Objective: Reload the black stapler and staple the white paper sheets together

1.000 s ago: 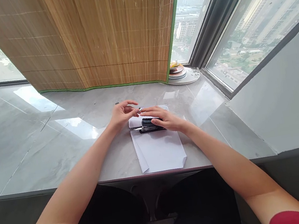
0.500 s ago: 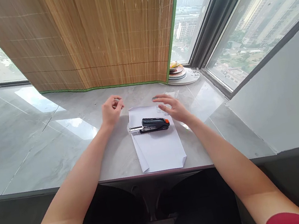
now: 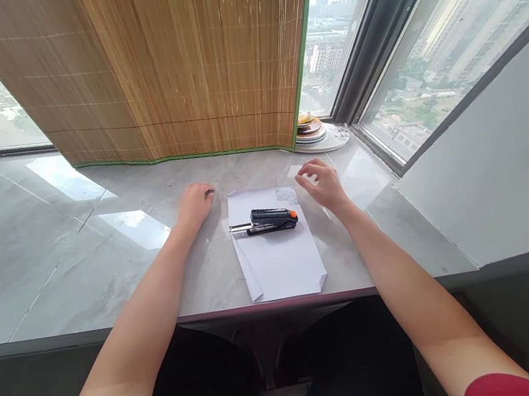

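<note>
A black stapler (image 3: 274, 218) with an orange button lies across white sheets of paper (image 3: 285, 262), its metal tray sticking out to the left. Printed marks show on the sheets' far right corner, and the near corners curl. Left of the paper, my left hand (image 3: 196, 204) rests on the counter with its fingers curled shut; a small dark bit shows at the fingertips, too small to name. My right hand (image 3: 324, 184) is right of the paper's far corner, thumb and fingertips drawn together. What they hold, if anything, is hidden. Neither hand touches the stapler.
The grey marble counter (image 3: 79, 276) ends at a near edge in front of my legs. A bamboo blind (image 3: 182, 70) hangs at the back. Stacked plates (image 3: 312, 136) stand by the window corner. A small pale piece (image 3: 293, 171) lies beside my right fingertips.
My right hand has moved right, off the paper's corner, and its fingers have curled in. My left hand has lowered and turned palm down. The stapler and paper stay put; the view shifts slightly.
</note>
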Demonstrator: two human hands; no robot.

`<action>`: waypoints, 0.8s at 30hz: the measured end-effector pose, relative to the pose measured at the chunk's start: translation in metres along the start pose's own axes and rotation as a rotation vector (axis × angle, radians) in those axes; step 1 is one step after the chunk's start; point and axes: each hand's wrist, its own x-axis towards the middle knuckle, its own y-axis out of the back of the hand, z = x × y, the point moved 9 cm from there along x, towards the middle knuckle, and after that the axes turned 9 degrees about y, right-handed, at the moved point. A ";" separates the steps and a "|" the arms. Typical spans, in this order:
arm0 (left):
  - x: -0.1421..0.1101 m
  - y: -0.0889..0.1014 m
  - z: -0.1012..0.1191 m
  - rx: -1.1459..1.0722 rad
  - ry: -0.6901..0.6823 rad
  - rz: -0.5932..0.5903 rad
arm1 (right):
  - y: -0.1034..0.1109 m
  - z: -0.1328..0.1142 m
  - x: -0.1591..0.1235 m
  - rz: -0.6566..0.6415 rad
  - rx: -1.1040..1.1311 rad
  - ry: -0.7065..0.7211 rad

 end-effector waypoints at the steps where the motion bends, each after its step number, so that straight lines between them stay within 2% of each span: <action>1: 0.001 0.003 0.000 -0.060 -0.001 0.012 | -0.013 -0.024 -0.001 -0.083 0.129 0.107; 4: -0.001 0.009 0.006 -0.226 0.009 0.029 | -0.053 -0.088 -0.020 -0.434 0.349 0.362; 6: -0.005 0.012 0.014 -0.343 0.021 0.035 | -0.067 -0.107 -0.031 -0.522 0.366 0.414; 11: -0.013 0.000 0.031 -0.645 0.112 -0.078 | -0.073 -0.099 -0.031 -0.414 0.363 0.349; 16: -0.019 -0.012 0.049 -0.870 0.102 -0.229 | -0.063 -0.086 -0.020 -0.241 0.296 0.333; 19: -0.024 -0.018 0.057 -0.897 0.103 -0.326 | -0.062 -0.078 -0.016 -0.229 0.265 0.282; 24: -0.030 -0.019 0.066 -0.833 0.045 -0.360 | -0.053 -0.069 -0.013 -0.178 0.253 0.212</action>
